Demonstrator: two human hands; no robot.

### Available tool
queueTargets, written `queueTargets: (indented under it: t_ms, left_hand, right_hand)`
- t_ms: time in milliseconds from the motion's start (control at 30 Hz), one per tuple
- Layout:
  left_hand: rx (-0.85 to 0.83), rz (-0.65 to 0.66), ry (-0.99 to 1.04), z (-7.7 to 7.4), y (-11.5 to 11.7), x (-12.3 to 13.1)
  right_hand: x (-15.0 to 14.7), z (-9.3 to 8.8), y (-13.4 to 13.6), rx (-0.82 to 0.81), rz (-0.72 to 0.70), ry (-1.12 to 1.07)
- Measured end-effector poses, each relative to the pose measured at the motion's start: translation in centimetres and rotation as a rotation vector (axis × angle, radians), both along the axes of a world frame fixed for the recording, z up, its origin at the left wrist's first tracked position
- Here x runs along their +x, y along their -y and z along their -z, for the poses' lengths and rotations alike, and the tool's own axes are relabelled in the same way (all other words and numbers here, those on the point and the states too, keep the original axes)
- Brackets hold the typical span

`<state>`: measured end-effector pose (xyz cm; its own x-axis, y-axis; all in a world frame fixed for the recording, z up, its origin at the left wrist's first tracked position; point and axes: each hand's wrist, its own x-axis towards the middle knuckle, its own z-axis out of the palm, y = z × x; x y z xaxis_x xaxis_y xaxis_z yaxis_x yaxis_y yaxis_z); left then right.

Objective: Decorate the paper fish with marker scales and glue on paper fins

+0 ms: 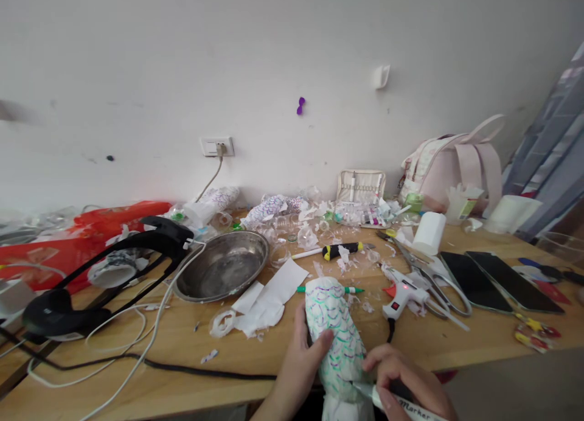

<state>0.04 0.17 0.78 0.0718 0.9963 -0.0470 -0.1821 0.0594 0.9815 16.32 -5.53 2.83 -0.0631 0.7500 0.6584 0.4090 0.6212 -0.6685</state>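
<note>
My left hand (303, 363) is wrapped round a white paper-covered bottle shape (335, 333) drawn over with green and purple scale marks, and holds it tilted above the table's front edge. A marker pen (387, 400) labelled "Marker" is pinched in my right hand (404, 381), its tip touching the lower part of that shape. Just beyond the shape a green-capped marker (353, 290) lies flat on the wood.
On the wooden table (456, 342) lie a metal bowl (221, 266), white paper scraps (269, 296), a white glue gun (404, 296), scissors (433, 275), two dark phones (495, 281), a black lamp stand (114, 269) and cables (150, 363). A pink backpack (449, 165) leans on the wall.
</note>
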Motion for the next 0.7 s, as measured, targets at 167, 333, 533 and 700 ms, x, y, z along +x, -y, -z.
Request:
queueTargets:
  t_ms: [167,333,533,700]
  left_hand:
    - [0.01,0.021,-0.003,0.1,0.1,-0.1]
    - [0.011,0.0,0.014,0.2,0.0,0.0]
    - [0.093,0.001,0.071,-0.4,0.0,0.1]
    - [0.072,0.044,0.099,-0.8,0.3,0.1]
  right_hand:
    - [1.6,-1.4,-0.4,-0.052,-0.01,0.102]
    - [2.5,-1.5,-0.3,-0.083,0.069,0.087]
    - [2.3,0.1,-0.4,-0.164,0.016,-0.024]
    - [1.8,0.6,-0.4,-0.29,-0.033,-0.127]
